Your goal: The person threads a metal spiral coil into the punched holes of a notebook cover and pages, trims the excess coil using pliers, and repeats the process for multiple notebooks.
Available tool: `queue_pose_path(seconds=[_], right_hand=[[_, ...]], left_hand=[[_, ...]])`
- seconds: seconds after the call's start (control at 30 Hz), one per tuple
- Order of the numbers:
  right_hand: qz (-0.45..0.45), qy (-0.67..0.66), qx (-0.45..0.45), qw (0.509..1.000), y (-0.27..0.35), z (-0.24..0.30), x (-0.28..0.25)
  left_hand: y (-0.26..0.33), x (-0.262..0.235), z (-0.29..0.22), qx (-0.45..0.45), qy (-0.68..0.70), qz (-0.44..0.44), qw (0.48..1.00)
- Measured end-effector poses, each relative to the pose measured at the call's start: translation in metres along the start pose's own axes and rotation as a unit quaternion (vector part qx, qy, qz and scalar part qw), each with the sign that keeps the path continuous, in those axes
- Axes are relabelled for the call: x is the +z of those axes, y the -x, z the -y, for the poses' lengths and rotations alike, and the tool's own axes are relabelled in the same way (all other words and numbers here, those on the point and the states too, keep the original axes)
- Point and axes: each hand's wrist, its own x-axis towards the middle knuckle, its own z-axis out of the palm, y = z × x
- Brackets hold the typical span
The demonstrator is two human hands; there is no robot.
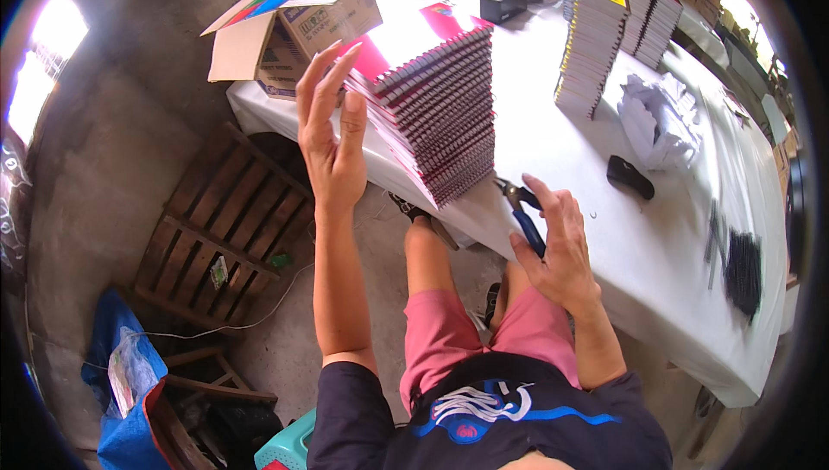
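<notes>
A tall stack of spiral-bound notebooks (442, 116) with pink-red covers stands at the near edge of the white-covered table (553, 155), its dark coils facing me. Raised at the upper left side of this stack is my left hand (332, 146), fingers spread and holding nothing; whether its fingertips touch the covers I cannot tell. My right hand (560, 250) grips a pair of small cutting pliers (529, 226) with blue handles. Their metal jaws point toward the lower right corner of the stack, near the tabletop.
An open cardboard box (332, 25) sits at the far left of the table. More bound stacks (593, 47), crumpled white paper (661, 120), a black object (629, 177) and a bundle of black coils (743, 271) lie to the right. A wooden slatted piece (220, 228) is on the floor.
</notes>
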Motion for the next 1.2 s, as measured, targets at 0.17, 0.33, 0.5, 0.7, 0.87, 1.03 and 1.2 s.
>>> queue_pose_path(seconds=[0.17, 0.33, 0.5, 0.7, 0.87, 1.03, 1.2], right_hand=[[-0.072, 0.02, -0.1, 0.992, -0.038, 0.028, 0.004], [-0.143, 0.109, -0.148, 0.973, -0.063, 0.05, 0.015], [-0.16, 0.084, -0.108, 0.977, -0.07, 0.056, 0.025], [-0.15, 0.126, -0.096, 0.976, -0.07, 0.065, 0.033], [-0.139, 0.143, -0.087, 0.976, -0.069, 0.069, 0.038], [-0.007, -0.193, -0.046, 0.98, -0.069, 0.062, 0.034], [0.161, -0.5, 0.132, 0.84, -0.067, 0.068, 0.012]], left_hand=[[-0.015, 0.005, 0.027, 0.068, 0.005, 0.005, 0.998], [-0.016, 0.017, 0.04, 0.127, 0.011, -0.01, 0.992], [-0.013, 0.027, 0.043, 0.115, 0.048, -0.023, 0.992], [-0.009, 0.033, 0.04, 0.122, 0.055, -0.038, 0.99], [-0.007, 0.027, 0.038, 0.112, 0.022, -0.001, 0.994], [-0.007, 0.034, 0.039, 0.132, 0.034, -0.034, 0.99], [-0.005, 0.032, 0.042, 0.149, 0.038, -0.045, 0.987]])
